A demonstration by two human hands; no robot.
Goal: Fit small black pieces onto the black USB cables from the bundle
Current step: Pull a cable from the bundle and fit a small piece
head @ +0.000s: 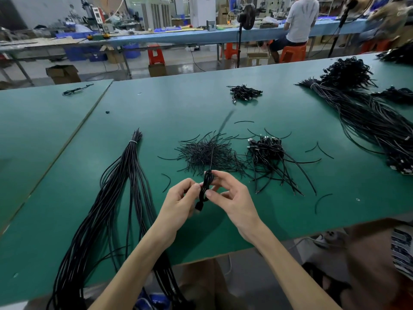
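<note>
Both hands hold one folded black USB cable above the green desk, near its front edge.
I see the left hand and right hand pinching the cable between fingertips, its plug hanging below. The tied bundle of long black cables drapes over the front edge at left; a pile of thin black pieces lies just behind the hands.

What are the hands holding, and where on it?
The left hand and right hand pinch a folded black cable at its middle; its plug hangs below.
</note>
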